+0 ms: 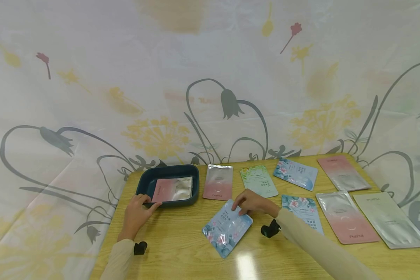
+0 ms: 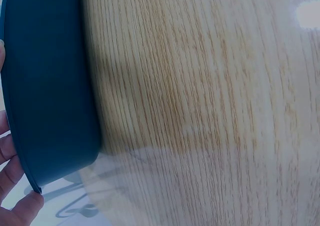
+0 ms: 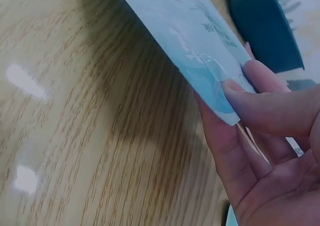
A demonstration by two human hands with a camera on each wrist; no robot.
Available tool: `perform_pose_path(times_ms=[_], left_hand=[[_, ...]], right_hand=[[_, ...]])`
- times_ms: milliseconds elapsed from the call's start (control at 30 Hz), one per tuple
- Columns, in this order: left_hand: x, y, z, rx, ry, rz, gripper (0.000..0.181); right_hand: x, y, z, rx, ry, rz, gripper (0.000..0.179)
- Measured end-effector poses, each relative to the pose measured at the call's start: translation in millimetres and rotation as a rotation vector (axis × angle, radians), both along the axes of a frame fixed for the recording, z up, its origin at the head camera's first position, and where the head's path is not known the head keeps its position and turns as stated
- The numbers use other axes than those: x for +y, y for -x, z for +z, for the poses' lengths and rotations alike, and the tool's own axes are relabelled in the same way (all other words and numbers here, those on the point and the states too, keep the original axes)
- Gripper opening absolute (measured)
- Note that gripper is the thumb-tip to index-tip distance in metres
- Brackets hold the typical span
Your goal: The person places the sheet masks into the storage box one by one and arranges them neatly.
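Note:
My left hand [image 1: 135, 216] grips the near left corner of a dark blue tray [image 1: 195, 182], fingers over its rim and thumb along the near side. A pink and silver face mask packet [image 1: 163, 190] lies inside the tray. In the left wrist view, fingertips show behind the tray wall [image 2: 47, 85]. My right hand [image 1: 253, 203] pinches a light blue floral face mask packet [image 1: 226, 231] by its upper right edge. The right wrist view shows the thumb on the face of that packet [image 3: 180, 40] and fingers beneath it, with its lower edge above the wood.
Behind stand out a pink and silver packet [image 1: 218, 182], a green one [image 1: 259, 181] and a blue floral one [image 1: 295, 174]. Further right lie another blue packet [image 1: 302, 212], two pink ones and a pale silver-green packet [image 1: 390, 219]. A printed curtain [image 1: 210, 58] hangs behind the wooden table [image 1: 168, 249].

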State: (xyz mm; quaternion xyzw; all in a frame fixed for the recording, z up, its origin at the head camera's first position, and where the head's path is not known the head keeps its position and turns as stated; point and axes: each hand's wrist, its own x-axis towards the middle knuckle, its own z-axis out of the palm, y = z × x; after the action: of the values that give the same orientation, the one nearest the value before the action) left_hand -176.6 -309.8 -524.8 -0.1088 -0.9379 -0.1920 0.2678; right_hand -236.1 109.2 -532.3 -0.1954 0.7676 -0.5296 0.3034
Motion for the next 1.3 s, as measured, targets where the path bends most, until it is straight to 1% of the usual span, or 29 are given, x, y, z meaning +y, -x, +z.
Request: perform_pose_path(times_ms=[200,333,467,600,867,1100,1300], left_hand=[[-0.4,0.7,0.3,-0.016,-0.007,0.007,0.035],[-1.0,1.1,0.2,-0.011,-0.009,0.003,0.035],[-1.1,0.7,0.4,-0.005,-0.009,-0.003,0.035],[-1.1,0.4,0.3,-0.009,-0.004,-0.003,0.035],[-0.2,-1.2,1.3,-0.01,-0.007,-0.002,0.034],[0.2,-0.8,2.2,-0.011,-0.002,-0.005,0.034],[0.5,-0.5,2.4,-0.015,-0.016,-0.012,0.034]], right_hand=[[9,0.8,4.0,-0.072,0.074,-0.058,0.02],[14,2.4,7.9,-0.101,0.111,-0.097,0.018],[18,3.8,12.0,-0.093,0.124,-0.131,0.018],[22,4.9,17.1,-0.082,0.148,-0.141,0.022],[23,9.3,27.4,-0.111,0.216,-0.176,0.026],[22,12.0,33.9,-0.122,0.215,-0.225,0.026],[19,13.8,39.7,-0.152,0.243,-0.243,0.025]])
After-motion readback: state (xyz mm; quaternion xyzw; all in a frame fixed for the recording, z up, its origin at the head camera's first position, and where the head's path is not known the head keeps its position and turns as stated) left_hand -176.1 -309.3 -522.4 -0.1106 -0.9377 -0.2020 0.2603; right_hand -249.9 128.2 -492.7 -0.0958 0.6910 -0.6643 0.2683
